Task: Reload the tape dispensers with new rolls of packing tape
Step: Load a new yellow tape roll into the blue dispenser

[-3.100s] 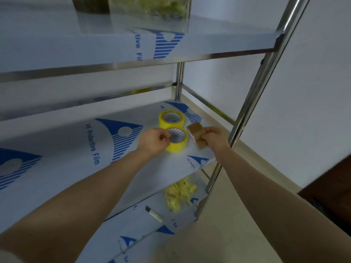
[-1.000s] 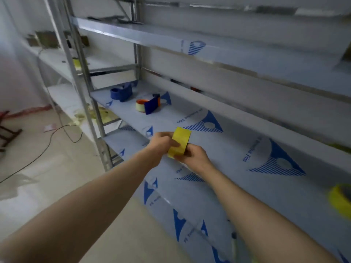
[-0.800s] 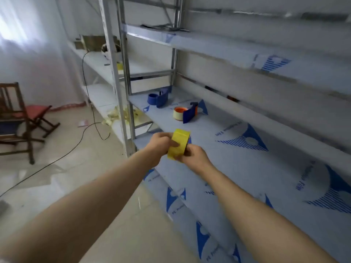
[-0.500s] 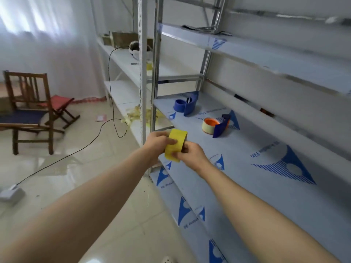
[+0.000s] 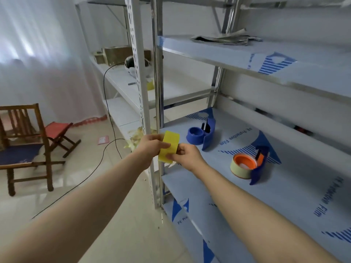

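A yellow roll of packing tape is held edge-on in front of the shelf's corner post. My left hand grips it from the left and my right hand pinches its right side. On the middle shelf stand two blue tape dispensers. The far dispenser has a bare blue hub. The near dispenser carries a pale roll on an orange hub.
Steel shelf posts rise just behind the held roll. A wooden chair and a red folding stool stand on the floor at the left. A black cable runs across the floor. Folded papers lie on the upper shelf.
I have turned left along the shelf with the yellow roll in both hands. The two blue dispensers have come closer, and the chair has entered the view.
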Demonstrator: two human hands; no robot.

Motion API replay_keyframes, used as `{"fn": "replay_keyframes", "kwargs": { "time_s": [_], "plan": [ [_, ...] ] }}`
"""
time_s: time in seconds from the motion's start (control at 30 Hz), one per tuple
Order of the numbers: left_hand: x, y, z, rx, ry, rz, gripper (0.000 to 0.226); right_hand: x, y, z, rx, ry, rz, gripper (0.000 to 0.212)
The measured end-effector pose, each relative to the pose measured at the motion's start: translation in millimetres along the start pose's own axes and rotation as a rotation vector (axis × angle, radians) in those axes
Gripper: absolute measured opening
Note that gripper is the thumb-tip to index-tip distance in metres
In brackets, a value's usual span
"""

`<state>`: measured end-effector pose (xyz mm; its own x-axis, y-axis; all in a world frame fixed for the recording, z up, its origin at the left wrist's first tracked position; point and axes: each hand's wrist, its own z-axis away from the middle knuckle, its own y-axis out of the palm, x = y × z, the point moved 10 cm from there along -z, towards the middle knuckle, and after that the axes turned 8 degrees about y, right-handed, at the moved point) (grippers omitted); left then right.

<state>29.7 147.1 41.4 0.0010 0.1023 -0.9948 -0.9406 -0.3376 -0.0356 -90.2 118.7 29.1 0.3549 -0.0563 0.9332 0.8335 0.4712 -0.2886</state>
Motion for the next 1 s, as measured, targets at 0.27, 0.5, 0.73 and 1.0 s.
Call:
{"fn": "replay_keyframes", "kwargs": {
  "time_s": [0.27,0.5,0.73,1.0],
  "plan": [
    [-10.1,16.2,-95.6,0.19,-0.006,0.082,0.036,14.1,-23.7,-76.4,-0.06,0.036,-0.068,0.032],
    [-18.5,50.2,-177.0,0.476,-0.033,0.103,0.025,27.8,-65.9,-121.8,-0.353,0.085,-0.185,0.027],
    [-34.2,64.7,-234.5,0.574,0.017,0.035,0.02,43.4,-99.7,-136.3,-0.678,0.196,-0.267,0.034],
    [-9.3,105.2,-235.1,0.758,-0.161,0.076,0.018,24.3,-134.1,-90.6,-1.056,0.329,-0.442,0.029]
  ]
}}
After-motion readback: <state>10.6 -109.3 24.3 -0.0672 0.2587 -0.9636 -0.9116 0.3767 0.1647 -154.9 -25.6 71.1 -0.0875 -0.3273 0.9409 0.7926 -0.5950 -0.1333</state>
